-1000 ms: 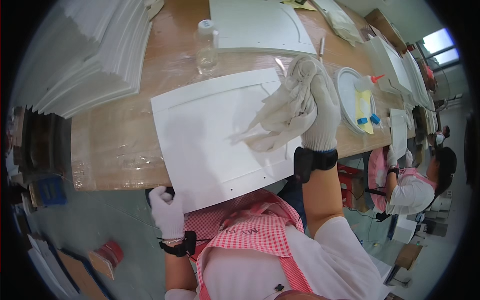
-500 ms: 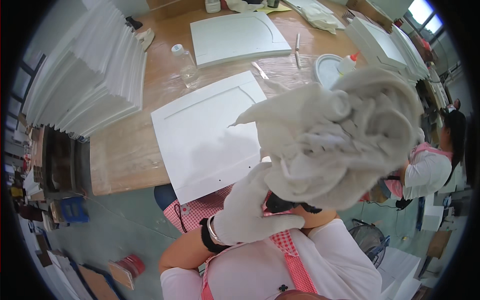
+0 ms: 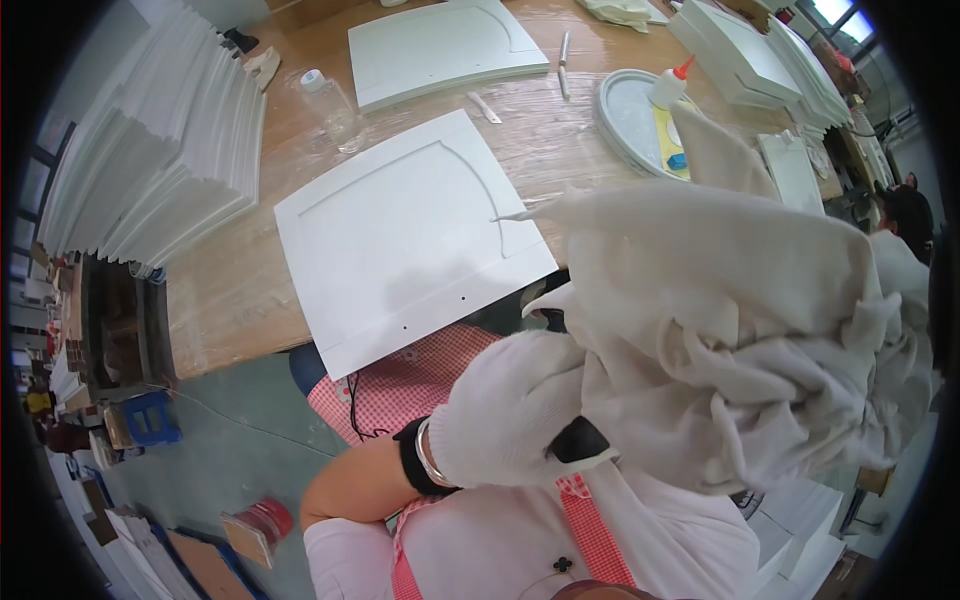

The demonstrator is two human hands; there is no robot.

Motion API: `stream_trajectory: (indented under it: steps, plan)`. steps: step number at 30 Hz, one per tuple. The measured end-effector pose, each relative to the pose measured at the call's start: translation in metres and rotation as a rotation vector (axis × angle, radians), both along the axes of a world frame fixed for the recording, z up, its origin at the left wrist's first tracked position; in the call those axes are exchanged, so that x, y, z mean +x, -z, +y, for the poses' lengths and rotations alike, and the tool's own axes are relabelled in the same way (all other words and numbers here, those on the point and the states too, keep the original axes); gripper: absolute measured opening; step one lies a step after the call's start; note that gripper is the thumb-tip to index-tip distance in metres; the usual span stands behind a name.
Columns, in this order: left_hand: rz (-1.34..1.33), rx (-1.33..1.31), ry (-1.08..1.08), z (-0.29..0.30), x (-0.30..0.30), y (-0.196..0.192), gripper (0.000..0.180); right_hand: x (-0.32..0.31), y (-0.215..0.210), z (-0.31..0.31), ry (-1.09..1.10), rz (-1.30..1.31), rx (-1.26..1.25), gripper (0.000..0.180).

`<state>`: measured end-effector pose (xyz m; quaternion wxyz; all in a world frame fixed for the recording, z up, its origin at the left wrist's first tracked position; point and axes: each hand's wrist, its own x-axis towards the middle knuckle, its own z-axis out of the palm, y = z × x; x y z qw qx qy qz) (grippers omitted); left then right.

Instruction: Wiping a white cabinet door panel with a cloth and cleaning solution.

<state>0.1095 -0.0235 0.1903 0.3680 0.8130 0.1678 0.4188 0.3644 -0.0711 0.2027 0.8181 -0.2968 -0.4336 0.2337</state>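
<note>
My left hand (image 3: 510, 408), in a white knit glove with a black band and silver bangle at the wrist, is closed at the near-left side of a large bunched off-white cloth (image 3: 740, 330). Its fingertips disappear among the folds. The cloth is raised close to the camera and hides my right hand. A small black patch (image 3: 578, 440) shows beside the left glove; I cannot make out what it is. Left of the cloth, a white cabinet door panel (image 3: 390, 230) with an arched groove and two small holes lies over the table's near edge.
On the wooden table (image 3: 225, 300) stand a clear bottle (image 3: 335, 115), stacked white panels (image 3: 445, 50), and a glue bottle (image 3: 670, 85) on a round lid (image 3: 615, 115). A knife (image 3: 484, 108) and a pen (image 3: 564, 65) lie between. Tall panel stacks (image 3: 160, 140) flank the left.
The cloth has shifted right and swung out wider, with one flap now lifted. My left glove has turned, its thumb no longer stretched out. The whole view has shifted slightly.
</note>
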Motion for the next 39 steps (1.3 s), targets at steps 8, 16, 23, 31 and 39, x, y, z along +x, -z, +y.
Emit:
stream_trajectory:
  steps: [8,16,23,31,39]
  plan:
    - [-0.019,-0.111,-0.080,0.006,0.021,-0.001,0.047,-0.115,-0.012,0.087,0.114,-0.110,0.092,0.029]
    - [-0.106,-0.421,-0.160,-0.001,0.018,0.020,0.048,-0.123,-0.019,0.110,0.179,-0.183,0.199,0.029]
    - [-0.081,-0.567,-0.308,-0.003,0.017,0.028,0.046,-0.126,-0.026,0.146,0.495,-0.352,0.321,0.029]
    - [-0.152,-0.728,-0.226,-0.003,0.025,0.029,0.042,-0.118,-0.015,0.144,-0.098,0.312,0.024,0.032]
    - [-0.072,-0.705,-0.246,0.001,0.025,0.025,0.036,-0.099,-0.023,0.137,-0.355,0.705,-0.120,0.030]
